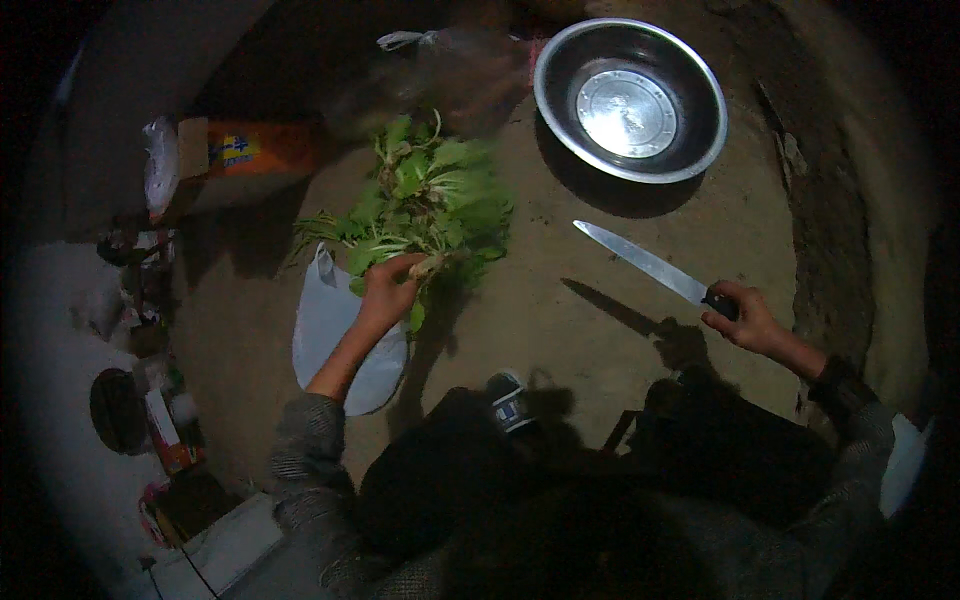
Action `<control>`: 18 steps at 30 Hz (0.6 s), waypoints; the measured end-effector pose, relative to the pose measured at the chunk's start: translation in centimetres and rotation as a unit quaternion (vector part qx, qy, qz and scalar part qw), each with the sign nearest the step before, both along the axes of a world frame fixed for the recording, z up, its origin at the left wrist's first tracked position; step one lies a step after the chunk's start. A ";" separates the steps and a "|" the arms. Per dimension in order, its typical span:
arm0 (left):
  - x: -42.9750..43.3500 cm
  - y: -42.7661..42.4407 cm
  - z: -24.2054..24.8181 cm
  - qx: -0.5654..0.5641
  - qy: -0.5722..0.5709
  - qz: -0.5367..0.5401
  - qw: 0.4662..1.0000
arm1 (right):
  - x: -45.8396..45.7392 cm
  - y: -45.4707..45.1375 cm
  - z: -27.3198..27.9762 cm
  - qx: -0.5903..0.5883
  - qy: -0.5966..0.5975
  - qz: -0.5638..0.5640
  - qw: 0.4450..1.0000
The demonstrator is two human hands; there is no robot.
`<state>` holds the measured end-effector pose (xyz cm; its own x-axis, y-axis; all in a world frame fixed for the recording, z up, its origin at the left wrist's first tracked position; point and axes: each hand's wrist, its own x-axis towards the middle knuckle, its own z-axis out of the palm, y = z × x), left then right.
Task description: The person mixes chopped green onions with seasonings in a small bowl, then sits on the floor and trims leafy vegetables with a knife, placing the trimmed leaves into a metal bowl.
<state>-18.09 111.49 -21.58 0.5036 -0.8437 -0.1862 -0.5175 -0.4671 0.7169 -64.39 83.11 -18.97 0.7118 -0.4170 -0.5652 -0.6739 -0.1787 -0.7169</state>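
Observation:
My left hand (391, 289) grips the pale root end of a leafy green vegetable, at the near edge of a heap of leafy greens (427, 195). Which leaves belong to the held plant I cannot tell. A white plastic bag (319, 337) lies flat on the floor under my left forearm. In my right hand (746, 319) is the black handle of a kitchen knife (649, 262). Its long blade points up and left, apart from the greens, and casts a shadow on the floor. Beyond the knife stands a stainless steel basin (709, 124) with nothing in it.
An orange cardboard box (270, 148) stands at the far left. Behind the greens lies a blurred, knotted plastic bag (465, 71). Several small articles line the left side, near a dark round object (118, 411). A rough wall edge (825, 217) runs along the right. My shoe (510, 405) shows below.

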 end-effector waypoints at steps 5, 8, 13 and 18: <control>-3.9 -8.0 2.7 0.241 0.128 -0.080 0.959 | -1.7 0.5 -1.5 0.008 -0.018 0.000 1.000; -7.6 -12.1 -0.4 0.304 0.148 -0.099 0.936 | -3.0 1.5 -2.7 0.010 -0.035 -0.007 0.999; -12.1 -12.5 -12.1 0.207 0.116 -0.134 0.962 | -4.5 3.2 -4.6 -0.054 -0.015 -0.017 0.998; -17.5 -12.9 -13.5 0.213 0.053 -0.098 0.971 | -7.4 6.6 -8.1 -0.023 0.041 -0.130 0.990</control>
